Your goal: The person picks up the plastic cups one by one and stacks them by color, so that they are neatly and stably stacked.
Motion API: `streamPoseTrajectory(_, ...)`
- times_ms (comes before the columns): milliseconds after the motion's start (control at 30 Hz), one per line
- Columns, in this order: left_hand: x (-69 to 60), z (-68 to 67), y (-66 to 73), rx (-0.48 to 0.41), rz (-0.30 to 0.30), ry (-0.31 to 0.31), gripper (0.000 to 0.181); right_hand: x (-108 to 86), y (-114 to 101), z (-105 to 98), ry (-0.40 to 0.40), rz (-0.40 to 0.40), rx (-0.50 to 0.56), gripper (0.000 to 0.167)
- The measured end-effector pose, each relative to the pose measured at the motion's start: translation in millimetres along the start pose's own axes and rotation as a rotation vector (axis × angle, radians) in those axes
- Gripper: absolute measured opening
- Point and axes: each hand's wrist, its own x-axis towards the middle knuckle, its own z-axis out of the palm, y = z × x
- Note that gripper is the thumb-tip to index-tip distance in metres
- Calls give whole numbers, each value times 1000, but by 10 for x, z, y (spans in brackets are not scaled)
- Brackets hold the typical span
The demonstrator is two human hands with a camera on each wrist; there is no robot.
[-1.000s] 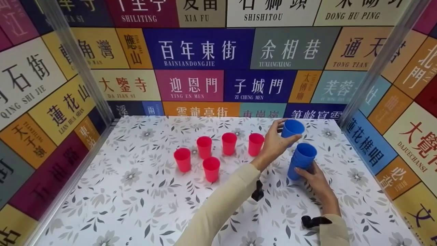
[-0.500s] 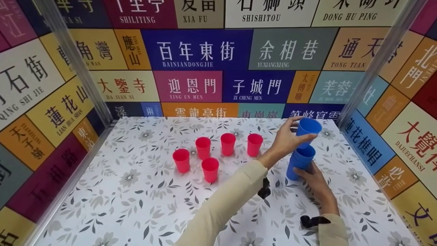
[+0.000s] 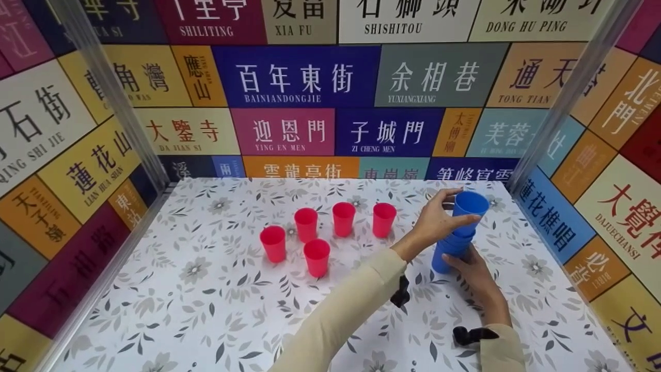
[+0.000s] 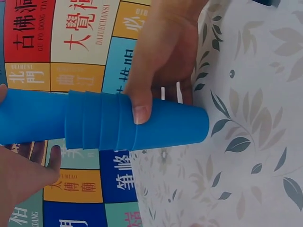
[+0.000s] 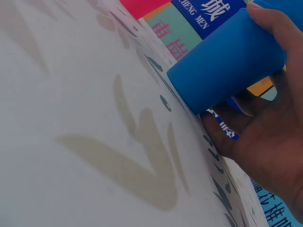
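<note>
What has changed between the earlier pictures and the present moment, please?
The left hand has moved its blue cup to the right and then down, so that its lower part now sits inside the top of the blue stack. Nothing was let go or newly taken hold of. The right hand still holds the stack, and the five red cups stand unmoved.

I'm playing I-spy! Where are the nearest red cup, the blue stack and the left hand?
Nearest red cup (image 3: pixel 316 262), head view: outer wall.
Blue stack (image 4: pixel 110 123), left wrist view: overlapping rims.
Left hand (image 3: pixel 435 217), head view: thumb side.
</note>
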Motion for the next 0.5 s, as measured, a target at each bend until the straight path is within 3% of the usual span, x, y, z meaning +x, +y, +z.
streamPoseTrajectory(500,-68,-107,-99,-21,4,4,67,-2,-4,6,-12,-17,46,105)
